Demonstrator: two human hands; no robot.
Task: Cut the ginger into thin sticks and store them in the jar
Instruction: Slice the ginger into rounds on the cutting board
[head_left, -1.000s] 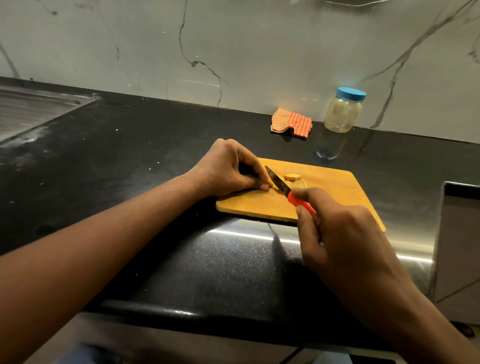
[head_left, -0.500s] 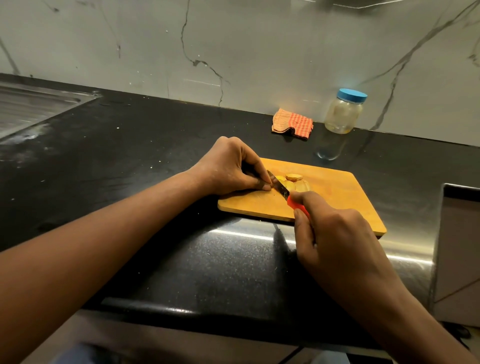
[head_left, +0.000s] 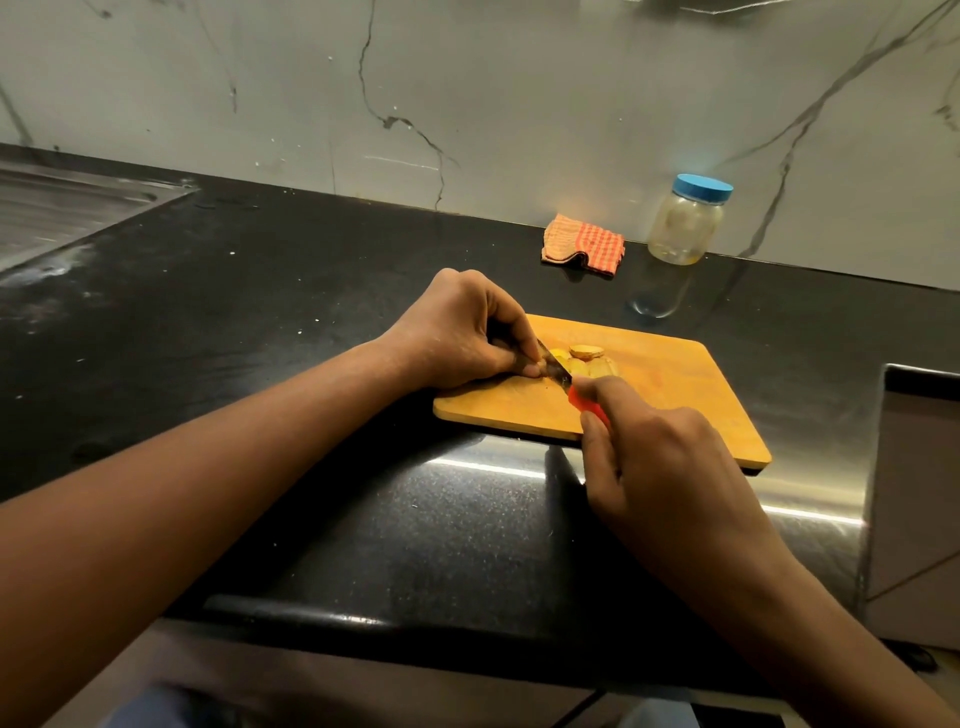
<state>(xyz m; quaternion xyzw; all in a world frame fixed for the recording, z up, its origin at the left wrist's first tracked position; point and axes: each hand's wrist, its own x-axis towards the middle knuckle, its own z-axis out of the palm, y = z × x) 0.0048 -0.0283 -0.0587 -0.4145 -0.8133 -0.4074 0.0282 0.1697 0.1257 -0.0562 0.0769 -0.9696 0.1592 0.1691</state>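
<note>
Head view: pinched the knobbly yellow ginger (head_left: 587, 354) down on the flat rectangular wooden board (head_left: 675, 410) with the curled left hand (head_left: 467, 332). Gripped the red plastic handle of a small dark-bladed knife (head_left: 558, 371) in the right hand (head_left: 670, 467), blade against the ginger. Saw the clear rounded jar (head_left: 683, 228), blue-lidded, upright on the speckled black worktop (head_left: 311, 322), near a crumpled checked cloth (head_left: 584, 243).
</note>
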